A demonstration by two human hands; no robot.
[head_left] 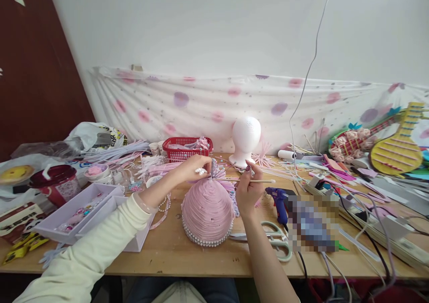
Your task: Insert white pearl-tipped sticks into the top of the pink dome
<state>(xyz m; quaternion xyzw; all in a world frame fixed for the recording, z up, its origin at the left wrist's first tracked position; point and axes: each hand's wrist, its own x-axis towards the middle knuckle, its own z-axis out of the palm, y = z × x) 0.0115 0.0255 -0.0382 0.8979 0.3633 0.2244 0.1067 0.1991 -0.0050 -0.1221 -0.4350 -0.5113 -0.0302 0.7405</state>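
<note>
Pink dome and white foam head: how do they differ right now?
The pink dome is wrapped in ridged strands edged with pearl beads; the white foam head is plain white.
The pink dome is nearer the camera, with the left hand at its top; the white foam head stands farther back, untouched.
The pink dome widens downward; the white foam head narrows to a neck.
Both have rounded forms.

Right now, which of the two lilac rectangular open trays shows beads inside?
The left lilac rectangular tray, farther from the pink ribbed dome: colourful beads lie inside it. The other lilac tray, partly behind the cream sleeve, shows none.
</note>
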